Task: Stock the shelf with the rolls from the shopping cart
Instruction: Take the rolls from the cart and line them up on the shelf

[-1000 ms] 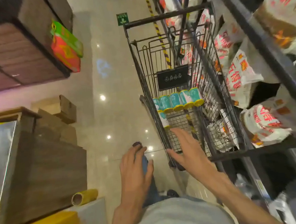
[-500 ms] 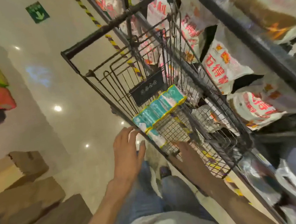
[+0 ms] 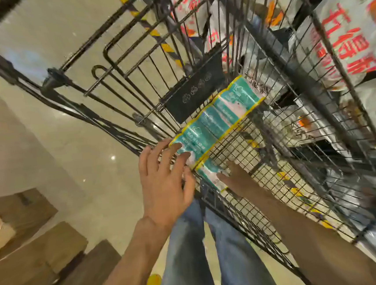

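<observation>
Black wire shopping cart [image 3: 229,30] holds a row of teal-and-white wrapped rolls with yellow edging [image 3: 216,116], lying on the mesh floor against the L side wall. L hand [image 3: 165,181]: fingers spread wide, tips touching the nearest roll. R hand [image 3: 236,176]: inside the basket, just beside the near rolls; finger state can't be determined. Shelf w/ white printed bags [image 3: 350,30] stands R of cart.

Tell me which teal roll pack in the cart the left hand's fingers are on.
The long pack lying across the cart. The left hand has its fingertips on its near end; the shorter pack lies below it, by the right hand.
</observation>
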